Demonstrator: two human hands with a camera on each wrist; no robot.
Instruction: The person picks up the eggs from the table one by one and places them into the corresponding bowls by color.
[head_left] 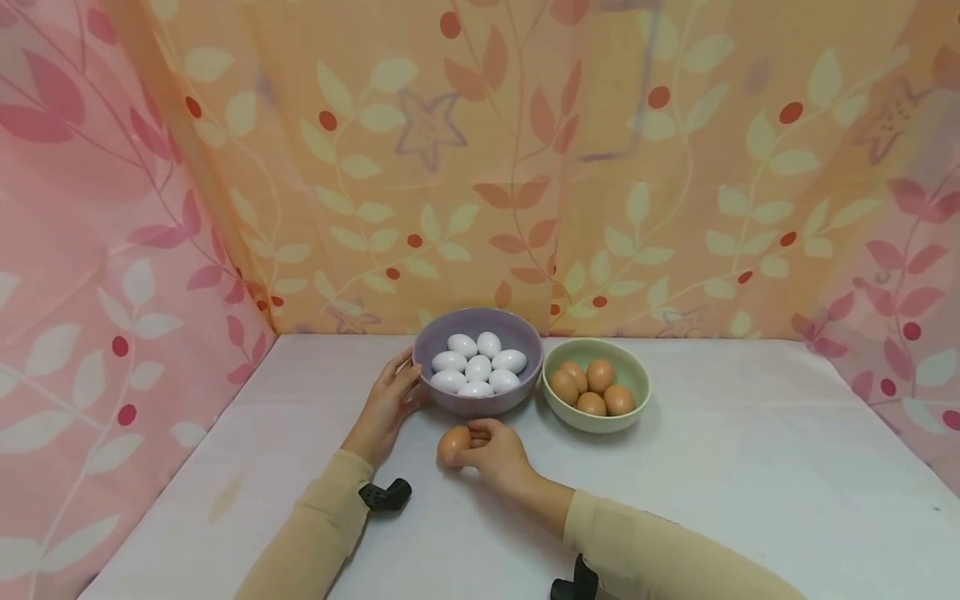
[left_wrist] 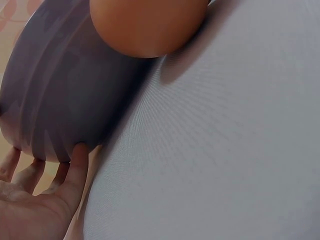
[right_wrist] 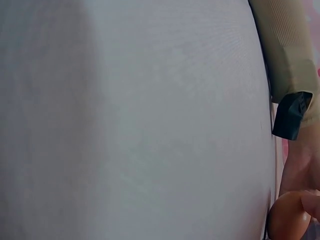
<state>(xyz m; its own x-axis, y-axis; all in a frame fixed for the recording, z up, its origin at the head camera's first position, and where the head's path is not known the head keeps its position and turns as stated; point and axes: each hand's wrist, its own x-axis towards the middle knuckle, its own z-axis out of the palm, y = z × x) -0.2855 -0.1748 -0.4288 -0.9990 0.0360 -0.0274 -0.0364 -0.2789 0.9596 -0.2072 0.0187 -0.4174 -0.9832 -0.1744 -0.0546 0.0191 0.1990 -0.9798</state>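
Observation:
My right hand [head_left: 504, 457] pinches a brown egg [head_left: 453, 447] between thumb and fingers, low over the table in front of the bowls. In the left wrist view that egg [left_wrist: 150, 25] appears large at the top, and in the right wrist view the egg [right_wrist: 287, 220] shows at the lower right corner. My left hand [head_left: 392, 400] rests its fingers against the left side of a purple bowl [head_left: 480, 407], which holds several white eggs [head_left: 477, 368]. Spread fingertips touch the bowl's outer wall in the left wrist view.
To the right of the purple bowl, close beside it, stands a pale green bowl [head_left: 596, 423] with several brown eggs [head_left: 600, 375]. Both stand near the back of a white-covered table [head_left: 750, 467]. Floral curtains [head_left: 480, 167] enclose the back and sides.

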